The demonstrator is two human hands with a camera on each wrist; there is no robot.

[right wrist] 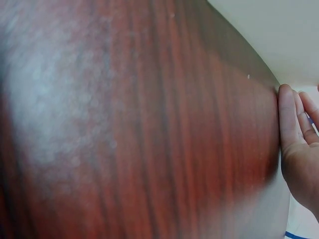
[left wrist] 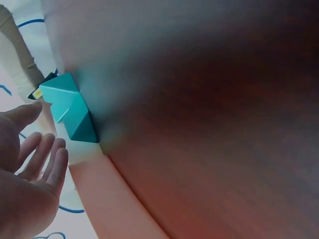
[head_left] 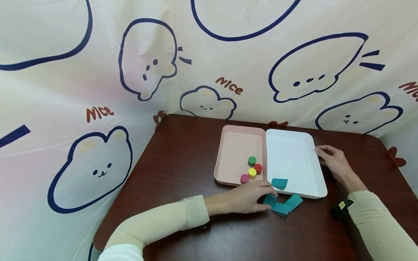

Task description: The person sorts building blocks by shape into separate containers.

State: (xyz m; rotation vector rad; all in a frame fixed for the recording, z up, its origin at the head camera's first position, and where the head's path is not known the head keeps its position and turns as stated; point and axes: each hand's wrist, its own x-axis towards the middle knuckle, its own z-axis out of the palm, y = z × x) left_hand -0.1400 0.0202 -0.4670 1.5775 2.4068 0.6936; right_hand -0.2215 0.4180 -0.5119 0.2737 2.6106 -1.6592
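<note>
In the head view my left hand (head_left: 246, 197) reaches over several teal blocks in front of the trays. Its thumb and fingers are spread around the leftmost teal block (head_left: 269, 200); the left wrist view shows a gap between the hand (left wrist: 35, 164) and the teal blocks (left wrist: 72, 107). Two more, a middle teal block (head_left: 281, 209) and a right teal block (head_left: 293, 202), lie beside it. Another teal block (head_left: 279, 183) rests inside the white tray (head_left: 290, 152), near its front edge. My right hand (head_left: 336, 163) rests its fingers against that tray's right rim.
Left of the white tray, against it, stands a pink tray (head_left: 241, 143). It holds a green cylinder (head_left: 251, 161), a red one, a yellow cylinder (head_left: 252, 173) and a magenta one. Both trays stand on a dark wooden table (head_left: 183, 156) before a printed curtain (head_left: 254, 61).
</note>
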